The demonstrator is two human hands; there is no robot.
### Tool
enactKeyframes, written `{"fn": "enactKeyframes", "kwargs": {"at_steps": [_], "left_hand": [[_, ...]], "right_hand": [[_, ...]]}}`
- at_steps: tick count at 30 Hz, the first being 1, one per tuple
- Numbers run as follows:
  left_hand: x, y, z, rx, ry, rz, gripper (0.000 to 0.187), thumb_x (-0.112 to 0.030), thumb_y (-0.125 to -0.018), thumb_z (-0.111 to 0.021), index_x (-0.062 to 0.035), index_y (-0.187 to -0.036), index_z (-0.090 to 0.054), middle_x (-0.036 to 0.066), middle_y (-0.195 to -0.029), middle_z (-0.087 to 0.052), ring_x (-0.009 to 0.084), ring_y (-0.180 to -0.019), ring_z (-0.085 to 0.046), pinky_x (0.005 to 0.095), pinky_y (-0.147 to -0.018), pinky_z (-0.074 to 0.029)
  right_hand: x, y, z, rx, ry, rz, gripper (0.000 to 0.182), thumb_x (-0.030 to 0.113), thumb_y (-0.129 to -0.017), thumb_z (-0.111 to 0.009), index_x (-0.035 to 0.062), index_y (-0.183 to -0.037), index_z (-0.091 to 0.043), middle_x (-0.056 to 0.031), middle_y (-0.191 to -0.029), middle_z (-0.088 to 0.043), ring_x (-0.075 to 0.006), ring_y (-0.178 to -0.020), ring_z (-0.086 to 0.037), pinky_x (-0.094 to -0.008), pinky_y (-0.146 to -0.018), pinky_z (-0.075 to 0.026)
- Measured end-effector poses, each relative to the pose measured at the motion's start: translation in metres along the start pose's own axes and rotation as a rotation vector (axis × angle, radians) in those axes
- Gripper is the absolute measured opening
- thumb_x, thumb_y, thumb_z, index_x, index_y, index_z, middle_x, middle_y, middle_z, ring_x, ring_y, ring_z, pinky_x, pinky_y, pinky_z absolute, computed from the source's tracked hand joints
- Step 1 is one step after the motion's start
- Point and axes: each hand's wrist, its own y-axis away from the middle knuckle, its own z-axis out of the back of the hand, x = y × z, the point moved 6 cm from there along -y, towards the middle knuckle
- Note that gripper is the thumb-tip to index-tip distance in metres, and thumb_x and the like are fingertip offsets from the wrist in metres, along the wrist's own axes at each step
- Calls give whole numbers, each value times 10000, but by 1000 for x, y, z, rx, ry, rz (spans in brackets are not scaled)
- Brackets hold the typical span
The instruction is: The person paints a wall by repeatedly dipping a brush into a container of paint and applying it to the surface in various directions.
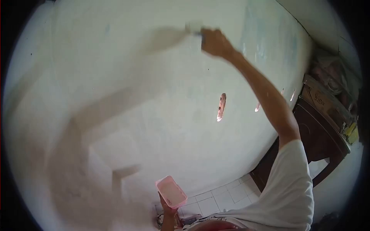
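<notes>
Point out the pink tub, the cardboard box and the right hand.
Pink tub [179, 204], head view: lower rim.
Cardboard box [319, 99], head view: lettered side.
Right hand [216, 42], head view: its middle.

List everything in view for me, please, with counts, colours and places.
Brush-like tool: one, dark handle, pale blurred head, upper centre
Container: one, pink, lower centre
Wall: one, pale, most of view
Slots: at least three, reddish, in the wall
Adjoining surface: one, pale, upper right
Furniture: one, dark brown, right
Cardboard box: one, brown, on the furniture
Pile: count unclear, dull reddish, by the box
Yellow item: one, yellow, far right
Floor tiles: several, white, bottom centre
Clutter: count unclear, mixed colours, bottom centre
Right hand: one, bare, gripping the tool
Left hand: one, bare, holding the container
Shirt: one, white, lower right
</notes>
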Motion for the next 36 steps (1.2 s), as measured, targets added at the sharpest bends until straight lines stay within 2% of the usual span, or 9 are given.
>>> {"fn": "enactKeyframes", "kwargs": {"at_steps": [9, 12, 14, 16, 21, 23, 31, 33, 36], "left_hand": [[-3, -32, -17, 9, -238, -14, 588, -534, -1031, -429, -135, -1462, -427, 94, -1350, -576, 284, -1229, -582, 498, -1012, -512], [4, -21, -39, 5, -144, 55, 596, -550, -1028, -423, -144, -1464, -431, 86, -1348, -580, 278, -1240, -578, 502, -1021, -504], [8, -13, -23, -58, -48, 114, 612, -585, -1019, -426, -158, -1457, -448, 65, -1371, -571, 278, -1242, -580, 505, -1020, -509], [10, -9, 10, -101, -22, 105, 614, -587, -1018, -426, -159, -1457, -447, 64, -1372, -571, 274, -1234, -585, 504, -1011, -515], [-5, -10, -4, -115, -178, -21, 616, -584, -1019, -424, -154, -1459, -436, 60, -1368, -572, 265, -1217, -596, 499, -992, -529], [-17, -9, -7, -76, -373, -97, 613, -574, -1024, -423, -148, -1464, -428, 62, -1366, -569, 259, -1218, -596, 491, -990, -533], [-30, -22, -7, -83, -436, -197, 537, -320, -1004, -572, -90, -1458, -400, 97, -1330, -566, 242, -1168, -612, 424, -926, -571], [-27, -25, 1, -127, -162, -133, 585, -265, -965, -652, -81, -1456, -394, 100, -1325, -564, 239, -1155, -618, 409, -914, -577], [-23, -31, 9, -108, -255, -74, 626, -266, -938, -690, -77, -1457, -393, 101, -1333, -563, 253, -1167, -616, 419, -930, -572]], "right_hand": [[22, 135, -42, 674, -287, 8, 363, 213, -738, -663, 38, -1055, -696, -229, -1100, -668, -407, -982, -673, -474, -855, -547], [-2, 38, -2, 329, -29, 237, 230, 206, -803, -700, 137, -1014, -760, -160, -1110, -683, -325, -976, -671, -430, -882, -528], [-7, -15, 48, 429, -229, -120, 283, 205, -833, -675, 110, -1090, -742, -185, -816, -716, -388, -711, -686, -444, -712, -567], [-32, -56, 76, 276, -274, -238, 262, 220, -864, -699, 1, -1000, -752, -110, -762, -708, -192, -602, -633, -339, -549, -524], [-35, -46, 38, -277, 38, 10, 304, 172, -839, -697, -8, -1083, -714, -266, -932, -711, -283, -861, -696, -384, -675, -557], [-11, 2, -9, -200, -82, 12, 262, 153, -845, -625, 70, -1075, -719, -214, -699, -678, -423, -648, -662, -463, -658, -561], [51, 270, -176, 730, -445, -122, 345, 70, -735, -571, -11, -1064, -629, -259, -845, -639, -414, -853, -650, -527, -748, -546], [29, 250, -168, 647, -440, -123, 241, 99, -745, -631, 88, -965, -728, -207, -873, -670, -421, -991, -616, -567, -986, -423], [-22, 115, -95, 486, -282, -65, 200, 192, -780, -693, 138, -956, -770, -132, -1005, -707, -300, -997, -681, -437, -900, -529]]}}
